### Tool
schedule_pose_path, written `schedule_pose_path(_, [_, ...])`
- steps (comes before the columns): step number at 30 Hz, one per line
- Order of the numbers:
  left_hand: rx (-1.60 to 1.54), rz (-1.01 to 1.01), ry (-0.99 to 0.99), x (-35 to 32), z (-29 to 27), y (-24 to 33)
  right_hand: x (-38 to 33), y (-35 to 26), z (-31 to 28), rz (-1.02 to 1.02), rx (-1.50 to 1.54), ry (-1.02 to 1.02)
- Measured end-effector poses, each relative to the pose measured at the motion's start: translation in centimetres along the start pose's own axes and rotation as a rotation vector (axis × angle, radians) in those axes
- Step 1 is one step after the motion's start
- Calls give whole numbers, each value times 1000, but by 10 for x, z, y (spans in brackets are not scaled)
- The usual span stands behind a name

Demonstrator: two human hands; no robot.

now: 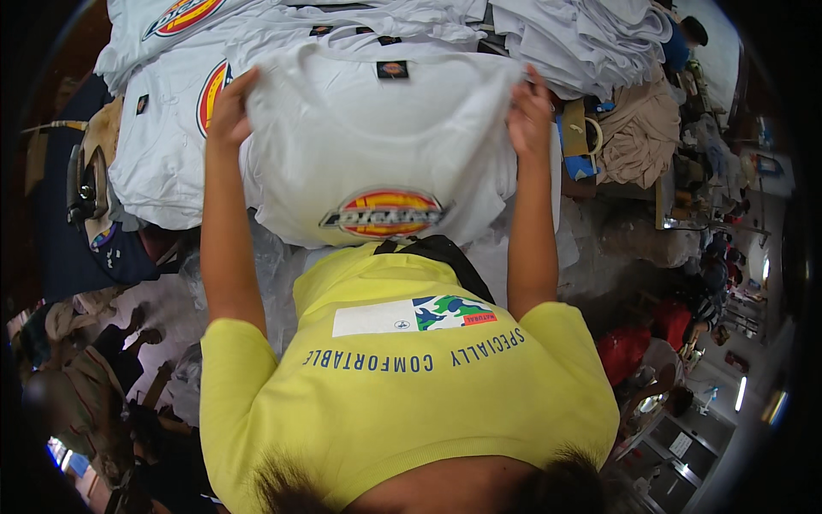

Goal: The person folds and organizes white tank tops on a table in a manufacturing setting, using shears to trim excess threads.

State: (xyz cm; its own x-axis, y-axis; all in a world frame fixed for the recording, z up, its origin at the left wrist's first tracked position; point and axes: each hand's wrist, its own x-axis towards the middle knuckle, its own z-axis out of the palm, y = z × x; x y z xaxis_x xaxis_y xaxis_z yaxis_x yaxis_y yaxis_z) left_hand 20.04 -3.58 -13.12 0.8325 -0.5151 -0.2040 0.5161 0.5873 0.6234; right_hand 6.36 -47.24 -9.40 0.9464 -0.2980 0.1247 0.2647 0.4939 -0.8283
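Observation:
A white T-shirt (377,150) is stretched out in front of me, its neckline toward the far side. A dark label (392,69) sits inside its collar, and a red and yellow oval print (385,212), slightly blurred, is on its chest. My left hand (233,110) is closed on the shirt's left shoulder. At the opposite shoulder, the fingers of my right hand (530,113) pinch the white fabric. The lower part of the shirt hangs down near my body, over the table's front edge.
More printed white T-shirts (158,163) lie to the left and behind. A tall pile of folded white garments (586,43) stands at the far right, near beige cloth (638,128) and a tape roll (593,135). An iron (92,184) rests at the left. Other people (629,343) are farther off.

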Motion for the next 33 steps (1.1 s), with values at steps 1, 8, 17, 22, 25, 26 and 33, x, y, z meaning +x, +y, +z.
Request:
schedule_pose_path(1, [-18,-103,-9,28,-18,-10,14,23,-13,73,-37,50])
schedule_pose_path(8, [37,-206,162,52,-19,-29,62,58,-79,778,-70,171])
schedule_pose_path(17, [-117,-254,-28,56,-26,-19,93,65,-54,838,-49,-95])
schedule_pose_path(22, [-58,-108,170,81,-45,-34,100,84,-55,665,75,-10])
schedule_pose_path(25, [76,-169,225,70,-31,-33,85,73,-51,682,-28,-18])
schedule_pose_path(26, [181,-180,271,61,-21,-30,81,63,-61,743,-39,-16])
schedule_pose_path(33, [932,-64,377,-113,-17,-40,-58,-35,-90,680,-788,-24])
